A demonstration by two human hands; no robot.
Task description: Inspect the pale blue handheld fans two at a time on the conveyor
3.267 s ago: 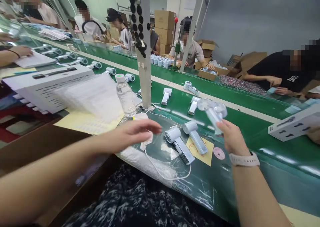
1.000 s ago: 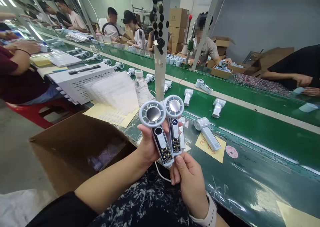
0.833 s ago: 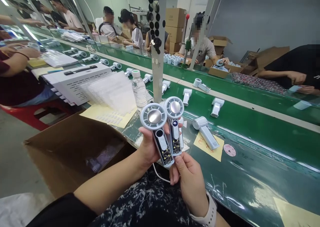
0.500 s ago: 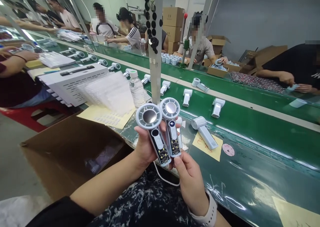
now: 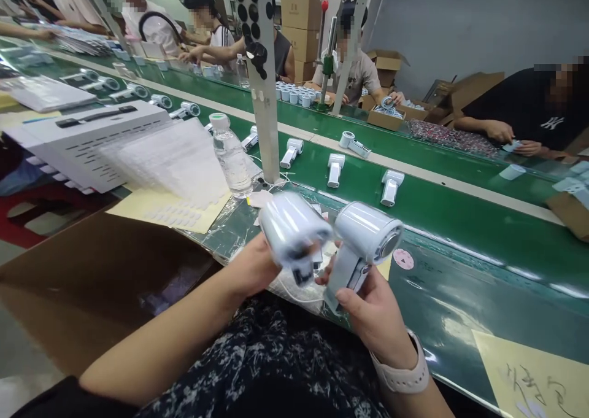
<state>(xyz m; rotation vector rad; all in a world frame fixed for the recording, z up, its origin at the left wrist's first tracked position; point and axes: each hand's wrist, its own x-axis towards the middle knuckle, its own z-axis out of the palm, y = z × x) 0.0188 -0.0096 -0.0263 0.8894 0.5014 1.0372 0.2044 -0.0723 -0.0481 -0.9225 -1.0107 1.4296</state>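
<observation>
My left hand point(image 5: 257, 266) grips a pale blue handheld fan point(image 5: 292, 221), its round head tilted and smeared by motion. My right hand point(image 5: 380, 310) holds a second handheld fan point(image 5: 365, 224) by its handle, with the glossy barrel-shaped head upward and the grille facing right. The two fans are side by side, a small gap between their heads. A white cable point(image 5: 297, 296) runs below them at the bench edge. Behind the right fan, only a sliver of a yellow note shows.
A water bottle point(image 5: 230, 157) stands by a metal post point(image 5: 265, 111). Left of it lie a stack of clear bags point(image 5: 170, 160), yellow sticker paper point(image 5: 207, 217) and a grey slotted case point(image 5: 92, 142). More fans rest on the green conveyor point(image 5: 442, 221). An open carton point(image 5: 105, 283) sits low left. Co-workers sit opposite.
The two fans, held together face-up in my left hand, are now apart, one in each hand. Both have been turned so their heads point differently. The view has shifted right.
</observation>
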